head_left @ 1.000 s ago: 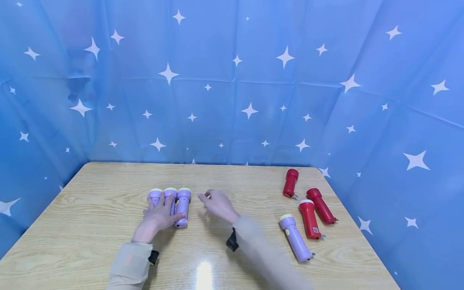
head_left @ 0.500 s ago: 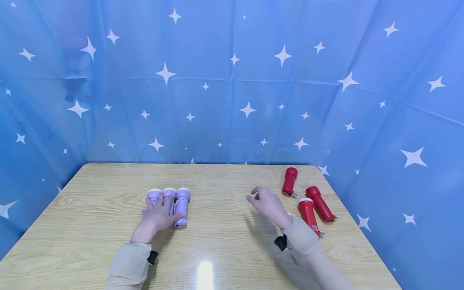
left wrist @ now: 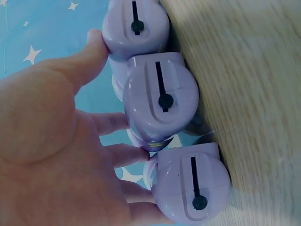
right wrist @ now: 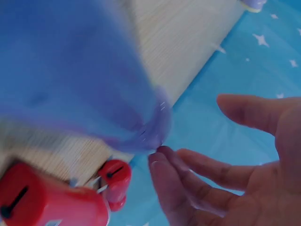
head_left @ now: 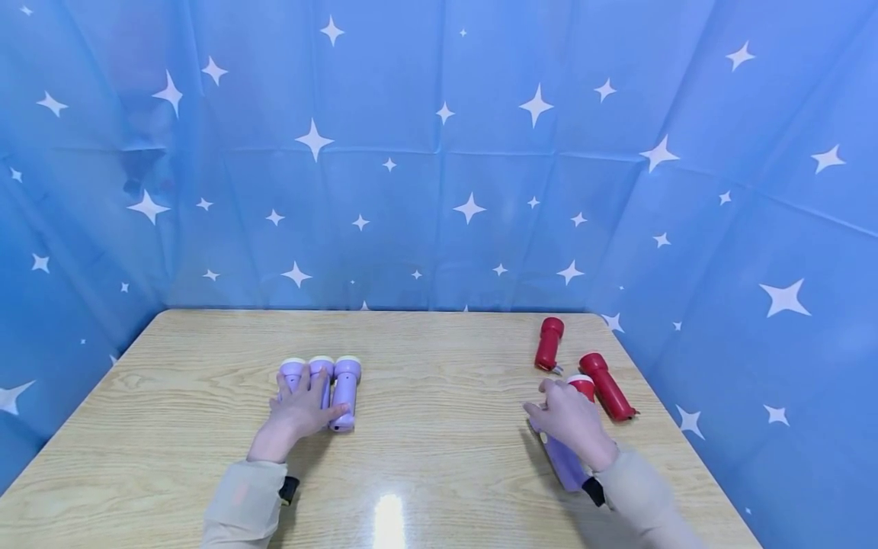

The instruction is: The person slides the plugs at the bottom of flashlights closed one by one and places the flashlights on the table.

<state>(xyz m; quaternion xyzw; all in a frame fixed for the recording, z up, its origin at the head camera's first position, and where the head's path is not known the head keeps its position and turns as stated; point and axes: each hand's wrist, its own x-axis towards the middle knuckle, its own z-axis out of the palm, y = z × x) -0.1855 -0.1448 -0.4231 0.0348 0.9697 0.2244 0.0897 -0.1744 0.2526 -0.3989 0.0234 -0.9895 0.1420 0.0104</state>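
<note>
Three lilac flashlights (head_left: 345, 393) lie side by side on the left half of the table, heads pointing to the back. My left hand (head_left: 298, 413) rests on them with spread fingers; in the left wrist view its thumb touches the top flashlight (left wrist: 136, 28) and its fingertips reach the middle (left wrist: 160, 101) and lowest (left wrist: 190, 183) ones. On the right, my right hand (head_left: 575, 419) is over a fourth lilac flashlight (head_left: 562, 463), partly hiding it. In the right wrist view this flashlight looms large and blurred, with thumb and fingers apart, fingertips right at its head.
Close by the right hand, a red flashlight with a white rim (head_left: 583, 386) is mostly covered. Another red flashlight (head_left: 609, 389) lies to its right, and a third (head_left: 549, 345) farther back. A starry blue curtain (head_left: 439, 191) hangs behind the wooden table (head_left: 439, 396).
My right hand has moved from beside the three lilac flashlights across to the right, over the separate lilac flashlight. The left hand has stayed in place.
</note>
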